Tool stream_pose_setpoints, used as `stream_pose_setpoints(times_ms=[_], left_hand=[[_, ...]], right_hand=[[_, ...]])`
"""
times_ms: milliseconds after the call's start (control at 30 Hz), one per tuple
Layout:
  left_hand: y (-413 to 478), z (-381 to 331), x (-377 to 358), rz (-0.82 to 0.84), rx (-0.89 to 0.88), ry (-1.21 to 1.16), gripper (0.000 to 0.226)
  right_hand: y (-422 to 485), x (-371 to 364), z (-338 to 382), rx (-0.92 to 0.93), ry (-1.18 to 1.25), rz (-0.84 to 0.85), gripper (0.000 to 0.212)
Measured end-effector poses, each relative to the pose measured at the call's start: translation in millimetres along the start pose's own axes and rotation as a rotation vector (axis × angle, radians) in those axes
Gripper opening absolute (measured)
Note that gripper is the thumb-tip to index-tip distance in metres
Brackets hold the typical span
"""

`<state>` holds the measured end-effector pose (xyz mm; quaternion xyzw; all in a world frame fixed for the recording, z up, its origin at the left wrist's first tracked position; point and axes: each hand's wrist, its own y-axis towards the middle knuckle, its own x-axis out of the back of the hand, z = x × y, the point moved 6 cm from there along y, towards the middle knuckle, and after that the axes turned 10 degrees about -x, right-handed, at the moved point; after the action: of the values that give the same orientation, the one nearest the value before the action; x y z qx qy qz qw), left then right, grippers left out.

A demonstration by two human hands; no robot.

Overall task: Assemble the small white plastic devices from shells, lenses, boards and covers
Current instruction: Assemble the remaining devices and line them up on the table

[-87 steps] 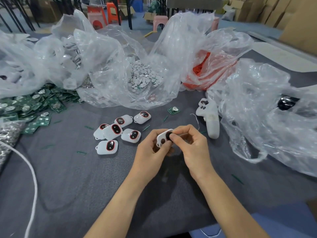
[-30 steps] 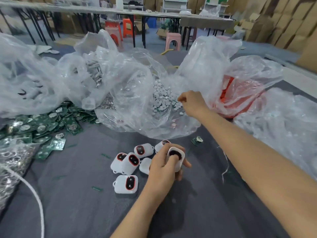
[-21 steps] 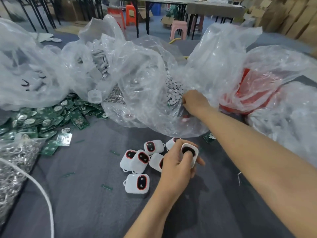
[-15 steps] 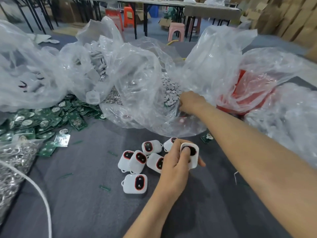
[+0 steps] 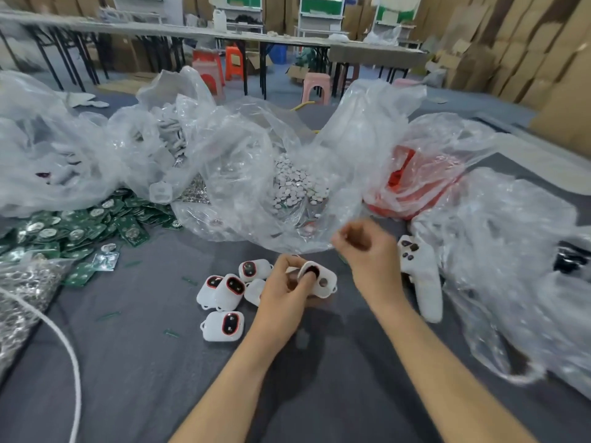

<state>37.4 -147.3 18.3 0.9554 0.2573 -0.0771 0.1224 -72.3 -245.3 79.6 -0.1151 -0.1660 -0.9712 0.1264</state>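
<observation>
My left hand (image 5: pixel 281 292) grips a small white shell (image 5: pixel 323 281) just above the grey table, thumb pressed on its dark red-rimmed lens; a round hole shows beside the thumb. My right hand (image 5: pixel 367 251) hovers just above and right of the shell, motion-blurred, thumb and forefinger pinched on what looks like a small white disc (image 5: pixel 342 233). Several white devices with lenses (image 5: pixel 228 292) lie in a cluster left of my left hand. A clear bag holds the heap of white discs (image 5: pixel 297 187) behind my hands.
Green circuit boards (image 5: pixel 80 225) are heaped at the left, beside a bag of metal parts (image 5: pixel 19 292) and a white cord (image 5: pixel 64 346). A bag of red parts (image 5: pixel 415 177) sits back right. A long white handset (image 5: pixel 422 276) and crumpled clear bags (image 5: pixel 511 266) lie at the right.
My right hand has pulled back out of the disc bag toward the shell. My left hand has kept hold of the shell and tilted it, showing the round hole.
</observation>
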Motion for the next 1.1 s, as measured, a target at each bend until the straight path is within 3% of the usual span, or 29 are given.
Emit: stream_pose_setpoints(times_ms=[133, 267, 833, 1100], left_hand=[[-5.2, -1.9, -2.7, -0.01, -0.067, 0.122, 0.021], [-18.5, -4.7, 1.7, -0.069, -0.122, 0.225, 0.029], [-23.1, 2.5, 10.5, -0.135, -0.04, 0.102, 0.019], [-23.6, 0.7, 2.5, -0.034, -0.106, 0.179, 0.017]], right_hand=[[-53.6, 12.9, -35.1, -0.262, 0.285, 0.06, 0.016], [-66.8, 18.6, -42.8, -0.343, 0.452, 0.032, 0.023], [-73.8, 2.9, -39.3, -0.336, 0.325, 0.148, 0.012], [-71.7, -3.4, -40.1, -0.318, 0.239, 0.168, 0.021]])
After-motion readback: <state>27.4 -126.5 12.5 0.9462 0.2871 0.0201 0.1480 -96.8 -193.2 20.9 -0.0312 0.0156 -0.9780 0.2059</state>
